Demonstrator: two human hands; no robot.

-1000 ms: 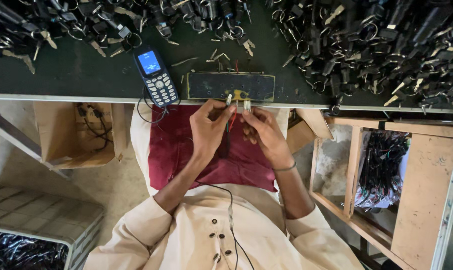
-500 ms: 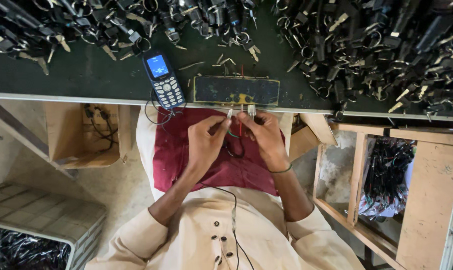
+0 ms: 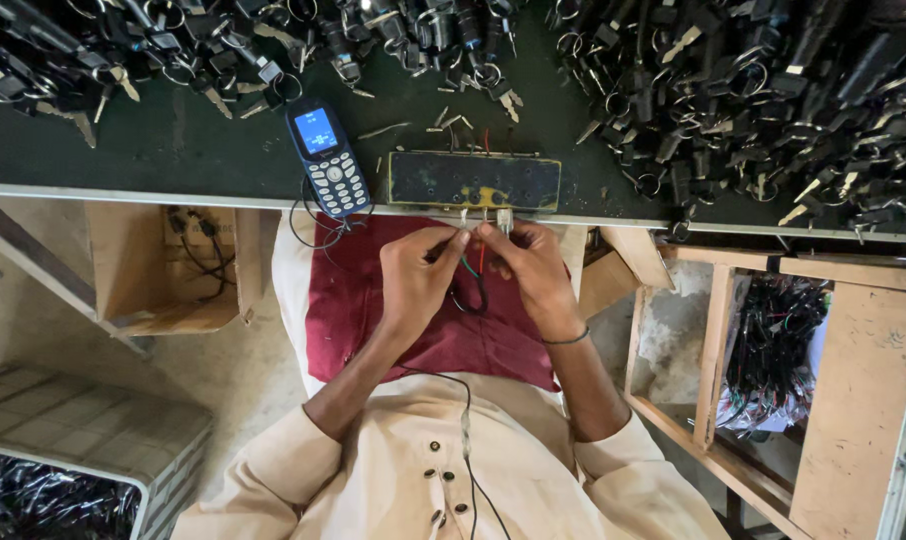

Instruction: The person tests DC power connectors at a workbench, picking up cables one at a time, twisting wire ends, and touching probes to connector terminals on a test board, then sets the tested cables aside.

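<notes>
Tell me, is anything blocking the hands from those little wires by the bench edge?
Nothing visible does. The left hand and right hand already pinch the wire bundle between them, just below the dark test block on the bench.

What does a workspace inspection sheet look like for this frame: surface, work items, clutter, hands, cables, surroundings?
Surface: dark green bench top, metal front edge.
Work items: small wired part with red and green leads, pinched by both hands below a worn dark block.
Clutter: heaps of keys and key rings; keypad phone, screen lit.
Hands: left hand and right hand, fingertips together at the bench edge.
Cables: thin black cord down the shirt.
Surroundings: wooden rack holding a wire bundle; cardboard box.
</notes>
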